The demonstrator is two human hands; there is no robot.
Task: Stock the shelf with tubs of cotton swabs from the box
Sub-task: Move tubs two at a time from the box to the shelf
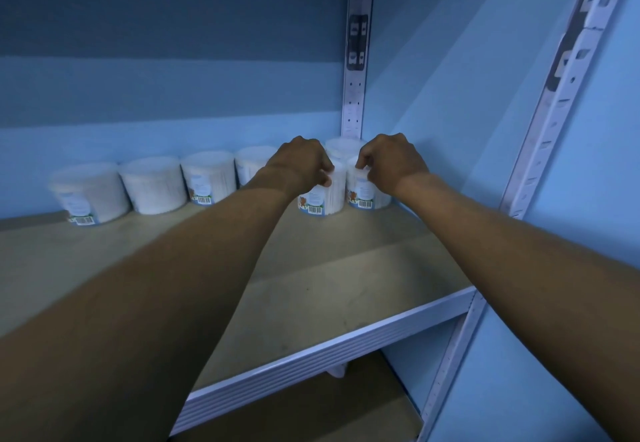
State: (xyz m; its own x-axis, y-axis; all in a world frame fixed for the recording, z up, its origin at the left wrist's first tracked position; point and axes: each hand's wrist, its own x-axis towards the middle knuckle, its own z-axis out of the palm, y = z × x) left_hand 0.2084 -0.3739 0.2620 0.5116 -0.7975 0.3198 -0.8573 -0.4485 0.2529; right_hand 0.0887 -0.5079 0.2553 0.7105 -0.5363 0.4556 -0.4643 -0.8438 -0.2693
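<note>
Both grips closed on tubs at the shelf's (346, 268) back corner.
I hold left hand (301, 164) on one cotton-swab tub (323, 195), right hand (391, 161) on its neighbour (363, 192); a careless release risks toppling the rear tub (341, 147).

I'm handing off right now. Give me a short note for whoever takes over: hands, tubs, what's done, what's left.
Left hand grips the left front tub; right hand grips the right front tub. Both tubs stand on the shelf near the right back corner.
Done: a back row of tubs lines the wall.
Left: release these two and keep filling the front; most of the shelf is bare. The box is out of view.
</note>
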